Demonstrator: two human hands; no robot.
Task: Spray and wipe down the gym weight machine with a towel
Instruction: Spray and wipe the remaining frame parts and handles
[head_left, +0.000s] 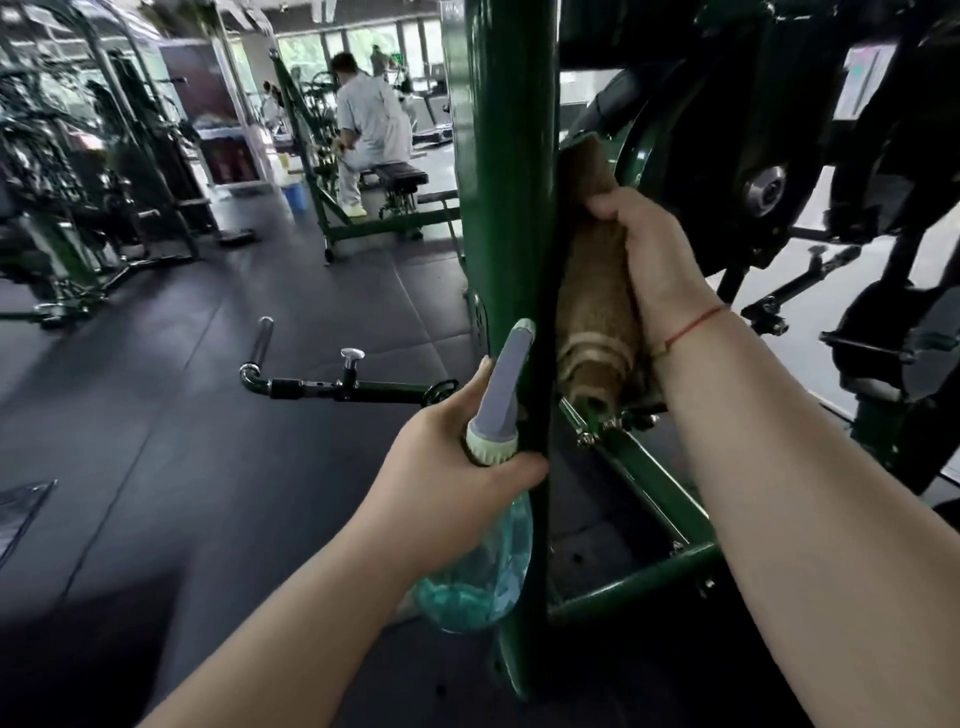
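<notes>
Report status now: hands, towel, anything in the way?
Left hand grips spray bottle. Right hand holds brown towel against green post. No obstruction visible.

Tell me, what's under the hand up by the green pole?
A brown towel, which the right hand grips against the green pole. The metal beneath the towel is covered.

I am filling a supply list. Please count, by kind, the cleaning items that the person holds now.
Spray bottle: 1, gripped by the left hand
Brown towel: 1, gripped by the right hand
Total: 2
</notes>
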